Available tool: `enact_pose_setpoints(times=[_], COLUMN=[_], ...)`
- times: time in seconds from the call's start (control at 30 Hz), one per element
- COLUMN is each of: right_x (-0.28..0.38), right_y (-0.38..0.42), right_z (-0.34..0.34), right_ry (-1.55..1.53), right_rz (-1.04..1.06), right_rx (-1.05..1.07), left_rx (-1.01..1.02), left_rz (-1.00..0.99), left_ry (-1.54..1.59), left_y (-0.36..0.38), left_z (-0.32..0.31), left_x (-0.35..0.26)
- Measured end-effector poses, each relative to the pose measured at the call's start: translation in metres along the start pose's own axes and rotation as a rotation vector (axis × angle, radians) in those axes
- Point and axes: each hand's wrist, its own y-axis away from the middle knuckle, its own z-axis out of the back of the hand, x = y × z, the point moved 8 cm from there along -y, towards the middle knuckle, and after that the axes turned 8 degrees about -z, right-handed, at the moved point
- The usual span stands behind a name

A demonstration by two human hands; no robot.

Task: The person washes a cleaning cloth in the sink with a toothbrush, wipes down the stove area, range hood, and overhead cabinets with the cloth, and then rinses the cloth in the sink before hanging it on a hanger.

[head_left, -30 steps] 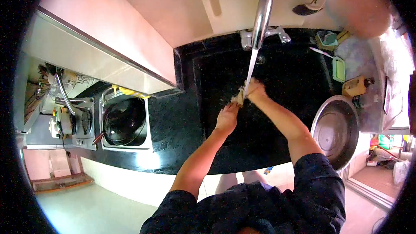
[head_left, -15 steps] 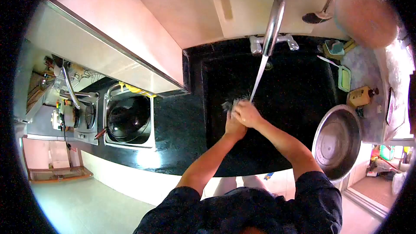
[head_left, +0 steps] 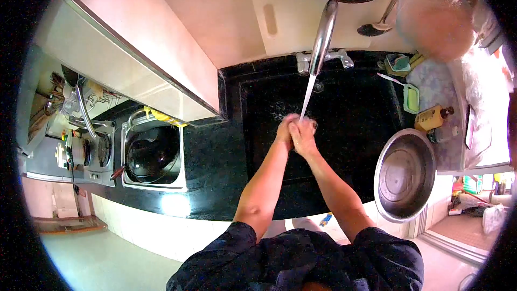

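A stream of water [head_left: 308,96] runs from the chrome faucet [head_left: 323,37] into the black sink [head_left: 355,129]. Under it, my left hand [head_left: 285,130] and my right hand [head_left: 303,133] are pressed together, wet and blurred. The fingers are smeared by motion and splashing water, so I cannot make out their shape or whether anything lies between them. Droplets fly off to the left of my left hand.
A metal basin [head_left: 405,175] stands at the right edge of the counter. Behind it are a pump bottle [head_left: 430,119] and a green-white brush or scoop [head_left: 411,98]. To the left, a black wok [head_left: 153,153] sits in a second, steel-rimmed sink [head_left: 183,175]. A ladle [head_left: 377,28] hangs on the wall.
My right hand lay over my left before; now they are side by side with fingers toward the faucet. The view has shifted slightly. A greyish patch by the fingers no longer shows.
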Motion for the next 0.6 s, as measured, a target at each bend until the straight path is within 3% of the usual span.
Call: enact_pose_setpoints(times=[0.03, 0.1, 0.13, 0.17, 0.23, 0.27, 0.3, 0.37, 0.4, 0.43, 0.5, 0.57, 0.6], right_x=[-0.026, -0.067, -0.082, -0.089, -0.080, -0.054, -0.046, -0.035, -0.029, -0.037, -0.072, -0.082, -0.072], right_y=[-0.006, -0.005, -0.011, -0.011, -0.007, -0.005, -0.004, -0.004, -0.007, -0.012, -0.035, -0.061, -0.079], right_z=[-0.001, 0.009, 0.000, 0.000, -0.010, 0.002, -0.003, -0.006, -0.006, -0.004, 0.003, 0.079, 0.110], right_ry=[-0.026, -0.416, -0.704, -0.643, -0.742, -0.720, -0.779, -0.638, -0.566, -0.383, -0.120, 0.042, 0.122], right_rz=[-0.273, -0.680, -0.791, -0.810, -0.703, -0.768, -0.660, -0.604, -0.571, -0.458, -0.462, -0.401, -0.362], right_rx=[0.040, -0.115, -0.042, 0.012, 0.018, 0.058, 0.022, 0.171, 0.242, 0.297, 0.295, -0.272, -0.393], left_rx=[-0.120, -0.099, -0.170, -0.066, -0.037, -0.015, -0.092, -0.020, -0.020, -0.024, -0.099, -0.163, -0.130], left_rz=[-0.020, -0.319, -0.245, -0.237, -0.269, -0.301, -0.373, -0.174, -0.143, -0.112, -0.184, -0.104, -0.106], left_ry=[-0.137, -0.353, -0.445, -0.455, -0.841, -0.805, -0.997, -0.441, -0.319, -0.198, -0.270, -0.235, -0.285], left_y=[0.024, 0.030, 0.042, 0.036, 0.002, 0.012, -0.013, -0.015, -0.013, -0.009, 0.013, 0.022, 0.010], left_z=[-0.039, -0.064, -0.075, -0.075, -0.046, -0.067, -0.032, -0.029, -0.030, -0.034, -0.051, -0.067, -0.060], left_x=[-0.021, -0.031, -0.030, -0.021, -0.018, -0.034, -0.026, -0.014, -0.014, -0.015, -0.036, -0.040, -0.036])
